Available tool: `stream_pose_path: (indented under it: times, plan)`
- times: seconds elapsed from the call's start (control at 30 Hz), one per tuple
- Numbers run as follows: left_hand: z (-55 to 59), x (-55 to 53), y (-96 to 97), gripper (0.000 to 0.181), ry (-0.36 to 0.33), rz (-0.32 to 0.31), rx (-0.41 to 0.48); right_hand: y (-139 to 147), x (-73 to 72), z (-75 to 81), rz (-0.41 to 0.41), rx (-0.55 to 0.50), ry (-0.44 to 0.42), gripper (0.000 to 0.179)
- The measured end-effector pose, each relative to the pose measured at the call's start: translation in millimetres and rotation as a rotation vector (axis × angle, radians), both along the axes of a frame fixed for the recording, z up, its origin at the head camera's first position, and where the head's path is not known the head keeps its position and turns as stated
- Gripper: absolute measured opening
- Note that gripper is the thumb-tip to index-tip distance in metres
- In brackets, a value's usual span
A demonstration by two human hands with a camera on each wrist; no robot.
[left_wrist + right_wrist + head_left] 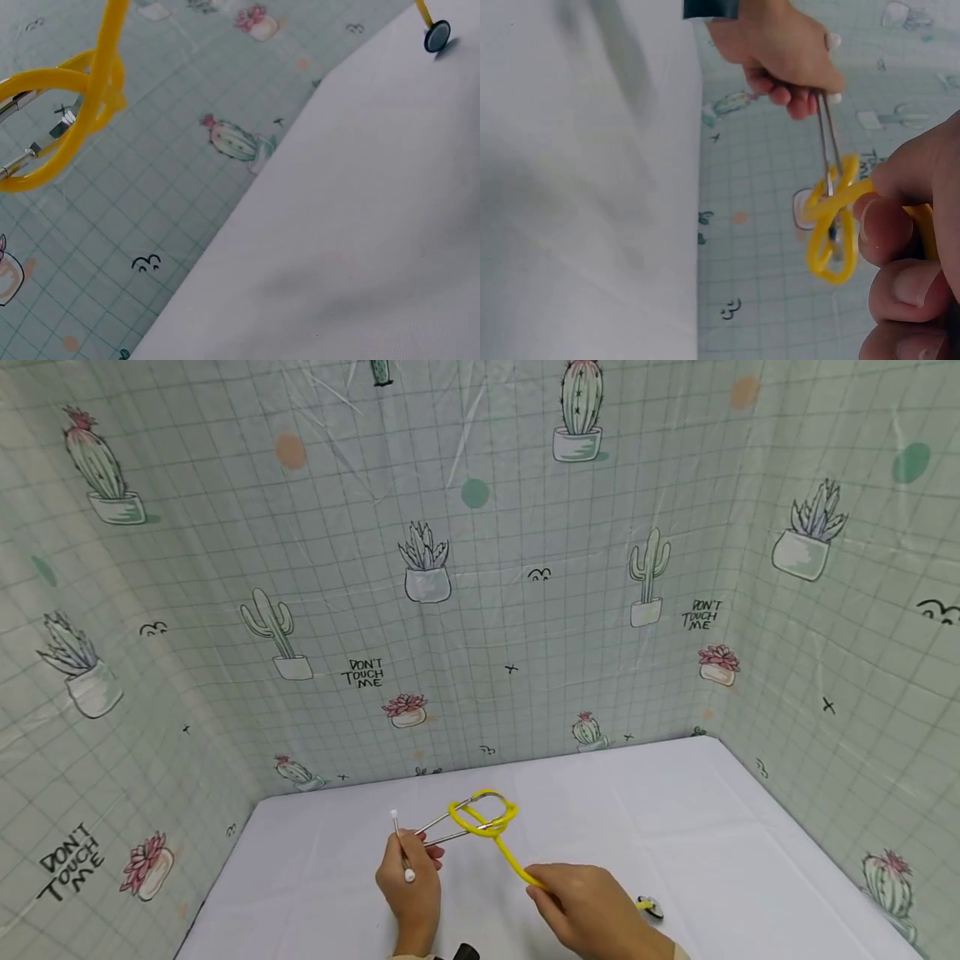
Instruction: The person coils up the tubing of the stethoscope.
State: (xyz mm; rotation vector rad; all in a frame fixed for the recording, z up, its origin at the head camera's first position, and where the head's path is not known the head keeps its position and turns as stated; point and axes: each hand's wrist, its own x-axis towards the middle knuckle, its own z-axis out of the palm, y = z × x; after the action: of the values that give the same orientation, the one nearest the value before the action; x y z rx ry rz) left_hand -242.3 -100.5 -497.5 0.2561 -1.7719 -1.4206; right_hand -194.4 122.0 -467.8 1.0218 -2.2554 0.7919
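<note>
Above white tabletop, left hand closed round metal stethoscope tubes, right hand closed round yellow tubing (looped)

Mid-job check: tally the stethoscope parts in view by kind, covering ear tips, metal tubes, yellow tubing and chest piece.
White ear tips: 2
Metal tubes: 2
Yellow tubing: 1
Chest piece: 1
Total: 6
</note>
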Motion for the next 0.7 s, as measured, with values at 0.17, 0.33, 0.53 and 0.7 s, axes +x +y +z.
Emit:
stream_pose_path:
  times: [0.17,0.33,0.53,0.7]
  plan:
    - [-2.9,0.3,7.9,0.026,0.051,0.016,-0.171,-1.6,-2.9,8.1,0.027,0.027,0.124,0.014]
    - [-4.7,0.6,14.9,0.023,0.104,0.022,-0.346,3.7,-9.8,14.5,0.044,0.07,0.223,0.008]
    - [-6.5,2.4,19.7,0.023,0.145,-0.032,-0.454,10.0,-19.5,18.6,0.035,0.084,0.257,0.007]
    - [-7.7,5.5,19.7,0.022,0.2,-0.163,-0.521,11.8,-24.0,20.6,0.063,0.106,0.212,0.01]
